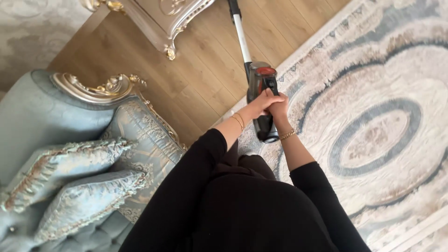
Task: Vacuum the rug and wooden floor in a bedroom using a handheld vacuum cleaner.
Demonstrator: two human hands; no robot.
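Hands [272, 105] clasp upright vacuum [262, 100] — dark, red-capped.

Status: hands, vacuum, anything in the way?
Left hand and right hand both clamped on stick vacuum. Wand over wood floor at rug edge. Ornate table leg nearby.

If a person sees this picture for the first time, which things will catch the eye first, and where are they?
In the middle, the left hand and the right hand both grip a stick vacuum cleaner, whose tube runs up to the top edge. Under it and to the right lies a large patterned rug with an oval centre. At the left stands a blue sofa with gold carving and fringed cushions.
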